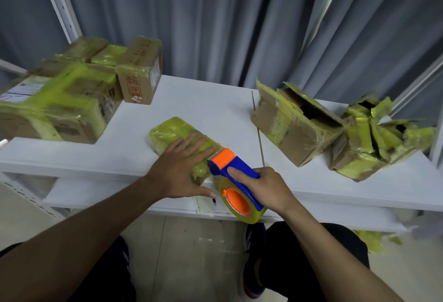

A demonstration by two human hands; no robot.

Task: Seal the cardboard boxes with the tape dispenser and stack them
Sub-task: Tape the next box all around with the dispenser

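Forearms (96,229) reach in from below. Left hand (182,169) lies flat, fingers apart, pressing the small box (172,131) near the tabletop (203,102) front edge. Right hand (266,186) has its fingers clamped on the tape dispenser (236,169), blade at the box end. Sealed boxes (64,109) sit grouped left and open boxes (294,124) wait right, so likely mid-task. Bare room between the groups; the roll (242,203) overhangs the edge.

Looks like a small parcel-packing stockroom. White metal shelf (119,157) on slotted uprights (60,6), backed by long grey curtains (215,25). Taped cardboard boxes (60,109) stacked at the left, some with shipping labels (155,72) — and torn-open ones (294,121) heaped at the right. Blue-and-orange tape dispenser (224,157) at the front edge, yellow-green tape scraps (374,239) under the shelf, pale tiled floor (191,241) below.
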